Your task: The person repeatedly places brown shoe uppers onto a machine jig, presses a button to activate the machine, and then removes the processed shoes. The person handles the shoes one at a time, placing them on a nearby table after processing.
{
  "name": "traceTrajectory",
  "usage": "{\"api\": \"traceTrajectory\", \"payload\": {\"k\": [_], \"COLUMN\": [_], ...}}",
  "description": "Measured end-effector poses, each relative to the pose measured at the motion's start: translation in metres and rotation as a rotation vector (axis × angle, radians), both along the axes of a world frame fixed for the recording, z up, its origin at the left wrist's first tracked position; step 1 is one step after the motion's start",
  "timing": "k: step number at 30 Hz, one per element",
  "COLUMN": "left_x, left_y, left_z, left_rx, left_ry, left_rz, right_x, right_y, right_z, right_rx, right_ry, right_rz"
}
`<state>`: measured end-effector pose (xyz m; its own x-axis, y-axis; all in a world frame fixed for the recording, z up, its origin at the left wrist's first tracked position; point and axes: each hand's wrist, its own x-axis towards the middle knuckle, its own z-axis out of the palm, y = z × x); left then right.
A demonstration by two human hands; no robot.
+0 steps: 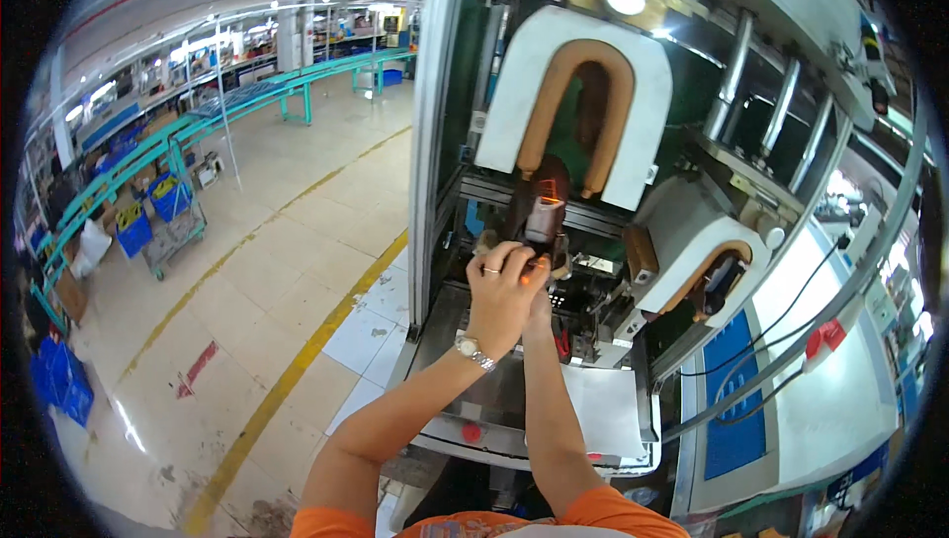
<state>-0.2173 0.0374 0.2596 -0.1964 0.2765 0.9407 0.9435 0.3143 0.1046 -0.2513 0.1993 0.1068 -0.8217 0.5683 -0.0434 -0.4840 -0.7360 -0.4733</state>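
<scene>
A dark brown shoe upper [540, 204] sits on the machine below a U-shaped pad [578, 53], with orange light lines falling across it. My left hand [502, 286], ringed and with a watch at the wrist, is closed on the upper's near end, fingers bent. Pressed against it is my right hand [539, 309], also closed at that near end. The left hand partly covers the right one's fingers, and orange light falls on the fingertips. What lies between the fingers is mostly hidden.
A second U-shaped pad [707, 276] with a dark piece inside stands at the right. A white sheet [603, 409] and a red button [472, 432] are on the machine's front. A metal post [427, 142] rises on the left. Blue crates [170, 198] stand on a cart farther left.
</scene>
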Motion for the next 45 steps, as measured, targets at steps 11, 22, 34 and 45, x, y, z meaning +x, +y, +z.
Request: {"api": "traceTrajectory", "payload": {"k": [11,22,34,45], "left_x": [-0.017,-0.018,0.015,-0.046], "left_y": [0.001,0.004,-0.031,-0.192], "left_z": [-0.004,-0.012,-0.002,-0.396], "left_rx": [0.021,0.075,-0.007,-0.045], "left_ry": [0.054,0.042,-0.108,-1.33], "left_rz": [-0.068,-0.043,-0.167,0.082], "right_x": [-0.001,-0.004,0.054,0.308], "right_y": [-0.006,-0.005,-0.014,-0.001], "right_z": [-0.006,-0.011,0.013,-0.003], "right_rx": [0.015,0.03,0.162,0.623], "right_ry": [-0.061,-0.078,-0.242,-0.62], "right_rz": [0.035,0.102,0.017,-0.173]}}
